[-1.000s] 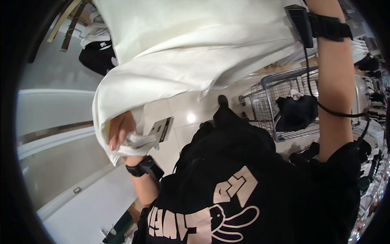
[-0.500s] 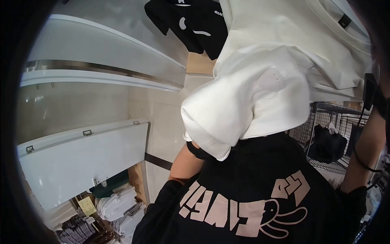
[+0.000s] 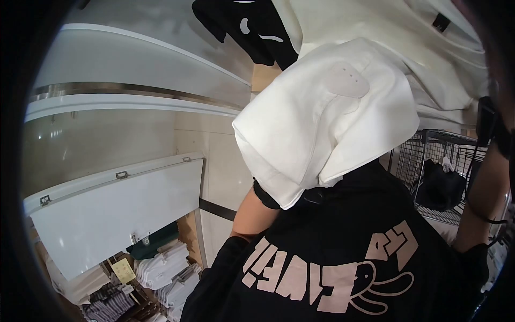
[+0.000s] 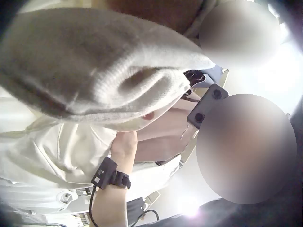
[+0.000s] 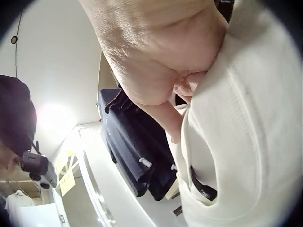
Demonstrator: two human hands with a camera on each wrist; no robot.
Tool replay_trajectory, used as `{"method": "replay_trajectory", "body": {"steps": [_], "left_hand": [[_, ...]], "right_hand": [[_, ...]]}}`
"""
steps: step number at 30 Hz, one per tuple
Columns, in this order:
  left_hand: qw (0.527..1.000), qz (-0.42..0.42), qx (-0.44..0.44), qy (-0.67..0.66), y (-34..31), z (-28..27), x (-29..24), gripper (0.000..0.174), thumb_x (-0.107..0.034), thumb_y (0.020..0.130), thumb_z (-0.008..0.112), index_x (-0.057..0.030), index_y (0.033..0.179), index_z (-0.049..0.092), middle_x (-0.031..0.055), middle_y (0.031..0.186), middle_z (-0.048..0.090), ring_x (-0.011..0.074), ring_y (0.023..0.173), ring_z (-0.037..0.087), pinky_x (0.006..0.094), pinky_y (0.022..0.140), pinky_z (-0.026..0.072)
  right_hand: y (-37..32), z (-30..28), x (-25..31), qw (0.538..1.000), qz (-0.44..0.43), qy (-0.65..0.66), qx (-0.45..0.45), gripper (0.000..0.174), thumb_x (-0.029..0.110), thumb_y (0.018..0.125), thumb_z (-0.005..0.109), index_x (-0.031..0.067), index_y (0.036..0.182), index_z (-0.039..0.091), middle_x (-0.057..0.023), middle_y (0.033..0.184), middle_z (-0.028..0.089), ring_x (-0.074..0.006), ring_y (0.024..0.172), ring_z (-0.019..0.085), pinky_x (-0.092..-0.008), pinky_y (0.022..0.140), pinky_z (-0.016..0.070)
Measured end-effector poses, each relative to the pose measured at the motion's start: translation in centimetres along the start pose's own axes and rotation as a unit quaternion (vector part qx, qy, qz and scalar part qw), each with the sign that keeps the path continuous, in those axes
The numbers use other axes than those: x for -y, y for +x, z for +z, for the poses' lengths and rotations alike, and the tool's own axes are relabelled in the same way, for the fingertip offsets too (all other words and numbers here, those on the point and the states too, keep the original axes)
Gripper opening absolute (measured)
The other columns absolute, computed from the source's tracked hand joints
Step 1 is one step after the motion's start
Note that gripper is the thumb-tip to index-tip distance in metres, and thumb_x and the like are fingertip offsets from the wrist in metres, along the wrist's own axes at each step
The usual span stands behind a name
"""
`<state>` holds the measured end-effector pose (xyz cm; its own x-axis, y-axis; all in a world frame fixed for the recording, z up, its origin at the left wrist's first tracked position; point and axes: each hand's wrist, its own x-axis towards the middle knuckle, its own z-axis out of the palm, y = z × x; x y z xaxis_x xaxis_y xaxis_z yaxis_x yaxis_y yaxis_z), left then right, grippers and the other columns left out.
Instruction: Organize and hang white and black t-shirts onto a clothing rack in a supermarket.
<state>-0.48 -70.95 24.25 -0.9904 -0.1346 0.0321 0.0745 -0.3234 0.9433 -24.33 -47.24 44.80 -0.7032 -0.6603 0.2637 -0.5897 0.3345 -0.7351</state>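
Wire cart [image 3: 448, 138], at 3 o'clock, near hanging cloth; possible snagging, from a low swing toward the mesh. White shirt [image 3: 386, 27], toward 1 to 2 o'clock; possible stretched neck opening, from hard pulling against the right hand [image 5: 156, 52], grasping shirt cloth near that opening. Draped white cloth [image 3: 300, 129], just off centre toward 2 o'clock, join with the shirt unclear; possible slipping or bunching, from loose support beneath. Left hand [image 4: 158, 13], behind the cloth; hold or release not discernible. Black wristband [image 3: 264, 194], at 6 o'clock, against the cloth's lower edge; possible catching. Pale patch [image 3: 347, 79], at the draped cloth's 1 o'clock; possible creasing, from tight folding. Compared with half a second earlier: draped cloth spread wider, patch turned more fully into view.
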Motion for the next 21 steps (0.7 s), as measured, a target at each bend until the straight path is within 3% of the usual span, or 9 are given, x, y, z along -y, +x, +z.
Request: {"method": "replay_trajectory", "body": {"steps": [2,6,9,11,13,15,17,21], "left_hand": [[1.0,-0.007,0.005,-0.004,0.2,0.1,0.2,0.052,-0.02,0.095,0.056,-0.0021,0.14,0.037,0.0131,0.133,0.051,0.0236,0.118,0.053,0.0333,0.1,0.0432],[1.0,-0.013,0.02,-0.008,0.9,0.4,0.5,0.052,-0.02,0.094,0.056,-0.0022,0.14,0.037,0.013,0.133,0.051,0.0236,0.118,0.053,0.0333,0.1,0.0431],[1.0,-0.018,0.024,-0.003,0.9,0.6,0.6,0.052,-0.02,0.094,0.056,-0.0023,0.14,0.037,0.013,0.133,0.051,0.0236,0.118,0.053,0.0333,0.1,0.043],[1.0,-0.017,0.022,0.005,1.1,0.9,0.7,0.052,-0.02,0.094,0.057,-0.0023,0.14,0.037,0.0129,0.133,0.051,0.0235,0.118,0.053,0.0333,0.1,0.043],[1.0,-0.011,0.02,0.014,1.2,0.8,0.7,0.053,-0.021,0.094,0.057,-0.0024,0.14,0.037,0.0129,0.133,0.051,0.0235,0.118,0.053,0.0332,0.1,0.0429],[0.999,-0.001,0.011,0.041,1.2,0.9,0.5,0.053,-0.021,0.094,0.057,-0.0025,0.14,0.037,0.0128,0.132,0.051,0.0235,0.118,0.053,0.0332,0.1,0.0429],[0.997,0.017,0.001,0.08,1.5,0.8,0.3,0.053,-0.021,0.094,0.057,-0.0025,0.14,0.037,0.0128,0.132,0.051,0.0235,0.118,0.053,0.0332,0.1,0.0429],[0.98,0.06,-0.035,0.184,2.0,0.5,-0.4,0.053,-0.021,0.094,0.058,-0.0026,0.139,0.038,0.0127,0.132,0.051,0.0235,0.118,0.053,0.0332,0.1,0.0428]], "right_hand": [[-1.7,3.6,-0.8,0.992,0.0,0.119,-0.049,0.027,0.007,0.081,0.065,-0.0072,0.103,0.061,-0.011,0.099,0.057,-0.0162,0.076,0.055,-0.0286,0.065,0.0449],[-1.3,9.1,-3.5,0.987,-0.023,-0.052,-0.148,0.06,0.021,0.072,0.078,-0.0064,0.121,0.056,-0.0134,0.102,0.068,-0.0226,0.089,0.066,-0.0349,0.083,0.0518],[-3.0,10.9,-0.5,0.995,-0.078,0.05,-0.036,0.037,0.008,0.079,0.068,-0.0012,0.114,0.065,-0.0123,0.114,0.062,-0.0155,0.088,0.061,-0.0264,0.076,0.048],[-4.0,11.6,0.7,0.992,-0.096,0.082,0.005,0.031,0.004,0.081,0.065,0.0006,0.112,0.068,-0.0119,0.118,0.06,-0.0131,0.088,0.059,-0.0236,0.074,0.0467],[-4.8,12.2,1.2,0.994,-0.093,0.053,0.023,0.022,0.001,0.079,0.066,0.0041,0.1,0.074,-0.0124,0.116,0.061,-0.0131,0.086,0.059,-0.0225,0.076,0.0453],[-5.5,12.7,0.7,0.994,-0.086,0.068,0.021,0.022,0.0,0.077,0.067,0.0085,0.096,0.075,-0.0135,0.116,0.062,-0.0158,0.088,0.06,-0.0242,0.079,0.0456],[-6.0,13.1,0.5,0.987,-0.157,0.031,0.0,0.024,0.001,0.075,0.068,0.0093,0.097,0.076,-0.0146,0.118,0.062,-0.0185,0.09,0.06,-0.0259,0.079,0.0465],[-6.8,13.9,1.0,0.981,-0.181,-0.059,-0.025,0.031,0.006,0.069,0.074,0.0189,0.097,0.076,-0.0131,0.126,0.06,-0.0225,0.092,0.059,-0.029,0.08,0.048]]}}
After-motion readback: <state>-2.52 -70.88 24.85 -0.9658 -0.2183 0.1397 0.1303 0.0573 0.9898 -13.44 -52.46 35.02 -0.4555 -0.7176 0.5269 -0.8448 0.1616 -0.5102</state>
